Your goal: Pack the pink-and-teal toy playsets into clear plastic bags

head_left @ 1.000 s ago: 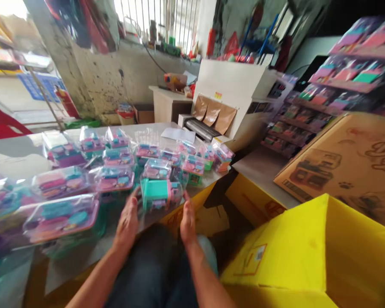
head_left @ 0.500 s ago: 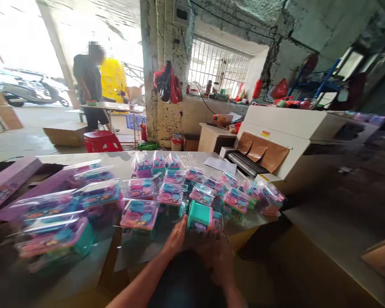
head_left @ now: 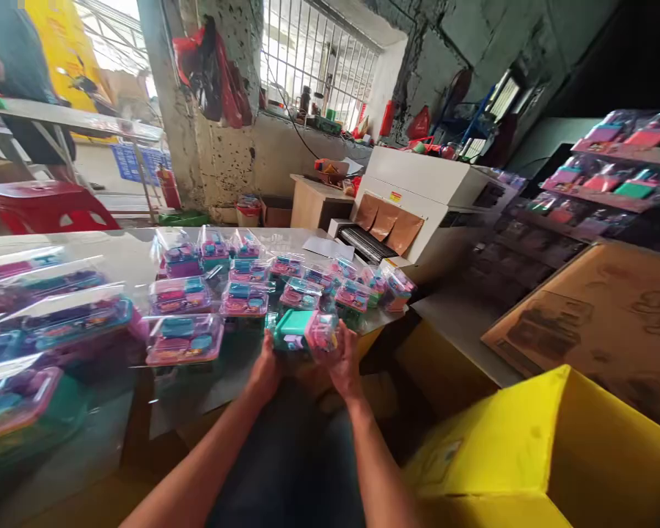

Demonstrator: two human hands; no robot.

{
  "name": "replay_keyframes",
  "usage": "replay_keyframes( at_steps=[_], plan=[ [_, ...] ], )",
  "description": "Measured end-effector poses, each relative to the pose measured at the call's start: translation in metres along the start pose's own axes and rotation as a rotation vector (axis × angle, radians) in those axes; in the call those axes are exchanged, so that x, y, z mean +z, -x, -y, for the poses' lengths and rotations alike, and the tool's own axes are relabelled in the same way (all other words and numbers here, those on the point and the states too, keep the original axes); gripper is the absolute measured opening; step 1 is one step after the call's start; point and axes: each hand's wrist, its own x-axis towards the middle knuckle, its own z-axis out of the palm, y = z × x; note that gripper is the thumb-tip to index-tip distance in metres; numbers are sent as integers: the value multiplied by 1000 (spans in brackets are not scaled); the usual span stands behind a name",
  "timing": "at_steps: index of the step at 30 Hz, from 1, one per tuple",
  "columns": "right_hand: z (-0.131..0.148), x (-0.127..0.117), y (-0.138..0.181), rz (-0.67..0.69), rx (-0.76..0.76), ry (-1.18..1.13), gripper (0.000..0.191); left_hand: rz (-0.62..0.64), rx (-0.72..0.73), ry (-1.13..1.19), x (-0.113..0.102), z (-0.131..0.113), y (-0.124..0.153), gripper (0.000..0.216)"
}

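Grey worktable (head_left: 115, 253) carries rows of wrapped toy packs (head_left: 242, 299); barred window behind. Left hand (head_left: 267, 367) and right hand (head_left: 344, 363) together grasp one teal toy pack (head_left: 302, 331)

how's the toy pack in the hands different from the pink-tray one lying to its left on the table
The shrink-wrapped teal toy pack is lifted off the table, gripped by the left hand and right hand; the pink-tray toy pack lies flat and untouched. The held one shows a teal side, the lying one its clear top over pink and teal pieces. Both wear glossy clear wrap.
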Motion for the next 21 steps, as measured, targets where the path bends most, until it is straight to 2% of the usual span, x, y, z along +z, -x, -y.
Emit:
replay_keyframes(
  at_steps=[2,4,6,8,10,12,14,16,18,19,21],
  plan=[
    [19,-6,-7,7,-75,-10,79,41,-52,96,11,1,4,62],
    [35,-13,-14,42,-128,18,80,11,-93,68,15,0,8,58],
    [44,-18,-20,61,-184,83,84,-85,-113,-142,9,-3,14,56],
    [47,-21,-24,113,-221,152,88,-222,-59,-406,-3,-8,24,52],
    [45,-20,-26,192,-234,188,89,-332,164,-693,-14,-16,38,49],
    [42,-17,-27,262,-216,197,88,-342,552,-1003,-17,-27,53,50],
    [40,-13,-25,301,-178,138,90,-219,954,-1334,-9,-42,62,58],
    [37,-10,-19,320,-114,-4,96,4,1177,-1569,8,-59,60,72],
    [35,-9,-9,304,-42,-127,100,228,1199,-1766,30,-73,45,83],
    [33,-9,-3,273,-4,-155,98,325,1153,-1854,41,-78,34,89],
    [31,-9,11,209,52,-155,85,493,968,-2016,60,-84,9,100]
  ],
)
